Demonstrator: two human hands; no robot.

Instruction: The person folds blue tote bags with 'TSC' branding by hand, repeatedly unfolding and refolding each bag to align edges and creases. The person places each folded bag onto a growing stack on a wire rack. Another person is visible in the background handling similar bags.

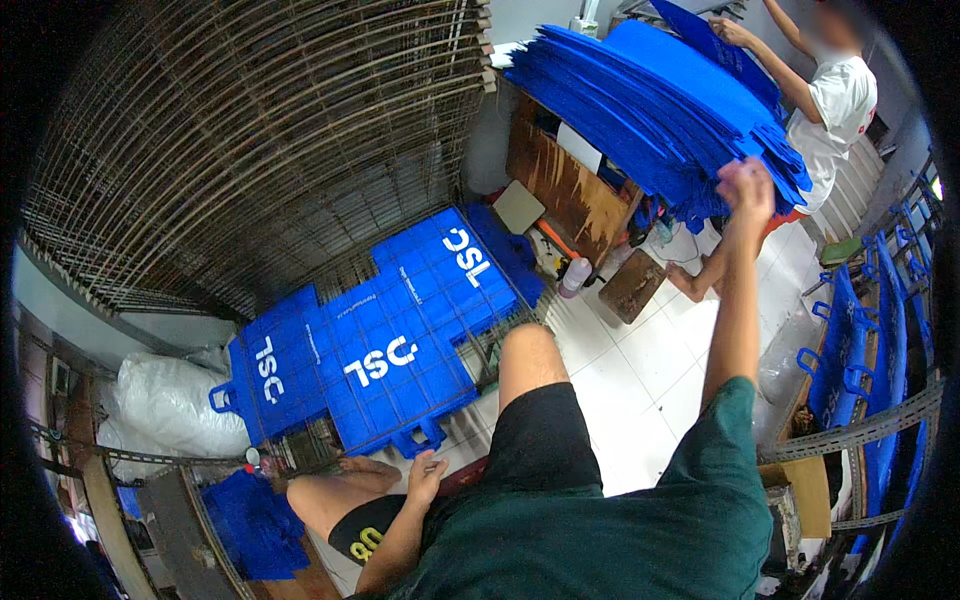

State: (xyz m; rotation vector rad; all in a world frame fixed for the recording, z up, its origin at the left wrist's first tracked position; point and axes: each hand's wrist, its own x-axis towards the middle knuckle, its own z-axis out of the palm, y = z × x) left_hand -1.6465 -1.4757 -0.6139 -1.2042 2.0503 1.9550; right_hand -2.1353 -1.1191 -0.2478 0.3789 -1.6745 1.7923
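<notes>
My right hand [748, 188] is stretched out to the near corner of a thick stack of blue fabric sheets [660, 95]. Motion blurs its fingers, so whether they grip a sheet cannot be made out. Low beside my lap, my left hand [426, 478] has its fingers loosely apart and nothing visible in them. Just beyond it is the handle of a flat blue bag panel [400, 350] with white print. This panel and others like it lie on a wire-mesh rack shelf.
Raised mesh shelves [290, 130] tower at the left. Across the stack, another person [835, 110] in a white shirt lifts a dark blue sheet. A bottle [575, 277] and a brown board [633, 286] are on the tiled floor. Blue bags [850, 340] hang on the right; plastic bundles [180, 400] sit left.
</notes>
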